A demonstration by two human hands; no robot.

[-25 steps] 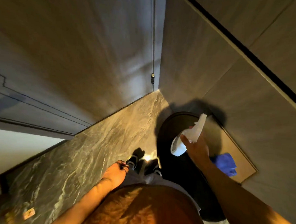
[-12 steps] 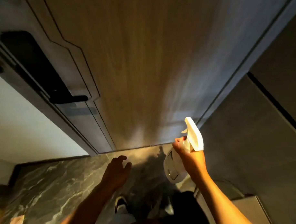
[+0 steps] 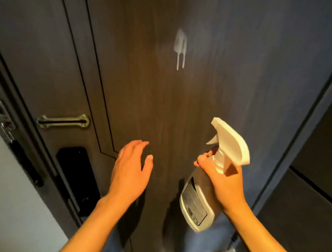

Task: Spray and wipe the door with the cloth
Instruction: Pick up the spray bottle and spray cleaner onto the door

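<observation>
A dark wood-grain door fills the view straight ahead. My right hand grips the neck of a grey spray bottle with a white trigger head, its nozzle pointing up at the door. My left hand hovers close to the door panel, empty, fingers spread. A white foamy patch with two drips sits high on the door. No cloth is in view.
A brass pull handle and a black lock plate sit on the door's left side. The latch edge and a pale wall are at far left. A dark panel wall stands at the right.
The view has swung up from the floor and my feet to the door. My right hand lifted the bottle toward the door and my left hand rose beside it. The blue cloth has left the view.
</observation>
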